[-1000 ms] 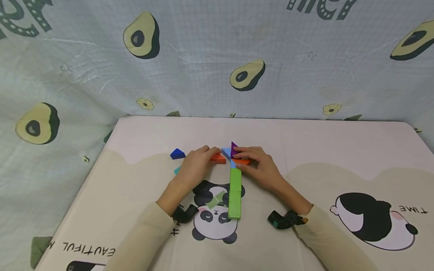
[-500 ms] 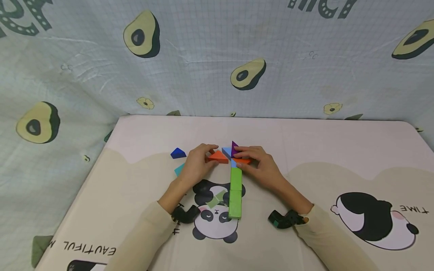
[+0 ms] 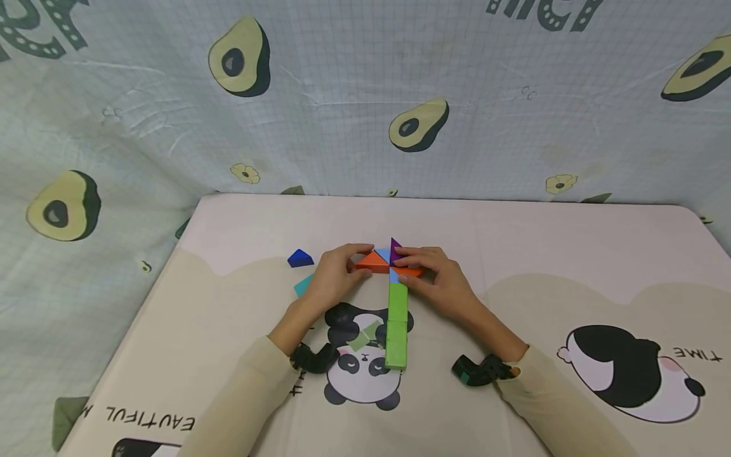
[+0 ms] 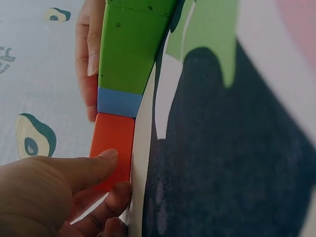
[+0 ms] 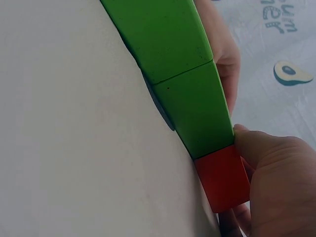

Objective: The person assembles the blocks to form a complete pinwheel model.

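In the head view my left hand [image 3: 334,273] pinches an orange triangular block [image 3: 374,262] between thumb and fingers. In the left wrist view that orange block [image 4: 112,136] meets a blue block [image 4: 118,101] at the centre of a pinwheel shape. My right hand [image 3: 436,276] holds a second orange triangular block [image 3: 408,271] on the opposite side, its fingers also against a purple triangular block [image 3: 395,252]. One light blue triangle [image 3: 383,254] lies between the left orange and purple pieces. Green blocks [image 3: 396,324] run in a line from the centre toward me.
A dark blue block [image 3: 300,258] and a partly hidden turquoise block [image 3: 303,285] lie left of my left hand. The table [image 3: 485,235] has a cloth printed with pandas. Behind it hangs an avocado-print sheet [image 3: 342,76].
My left hand has slid the orange triangular block rightward until it meets the other pieces at the centre. My right hand has stayed in place.
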Demonstrator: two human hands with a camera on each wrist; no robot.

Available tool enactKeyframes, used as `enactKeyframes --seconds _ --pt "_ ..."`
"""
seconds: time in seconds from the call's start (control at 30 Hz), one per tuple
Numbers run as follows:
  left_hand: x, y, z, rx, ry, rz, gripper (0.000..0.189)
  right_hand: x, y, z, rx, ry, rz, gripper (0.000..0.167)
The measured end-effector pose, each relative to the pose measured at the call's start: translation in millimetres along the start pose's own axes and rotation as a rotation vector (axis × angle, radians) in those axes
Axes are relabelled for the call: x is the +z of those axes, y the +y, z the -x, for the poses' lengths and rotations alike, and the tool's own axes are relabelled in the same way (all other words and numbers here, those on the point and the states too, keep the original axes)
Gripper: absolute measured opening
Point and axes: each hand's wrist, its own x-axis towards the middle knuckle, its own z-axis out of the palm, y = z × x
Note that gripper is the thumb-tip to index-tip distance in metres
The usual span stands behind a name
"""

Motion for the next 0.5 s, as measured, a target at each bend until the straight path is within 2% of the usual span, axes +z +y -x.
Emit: enactKeyframes --seconds 0.17,0.5 --pt "0.3 -0.9 -0.9 -0.023 -0.014 0.006 0.042 0.2 -0.1 0.0 -0.007 0.005 -0.005 0.029" --pt "0.5 -1.1 -0.4 -0.037 -0.002 0.008 0.038 0.9 0.6 -0.2 -0.018 0.009 -0.021 0.029"
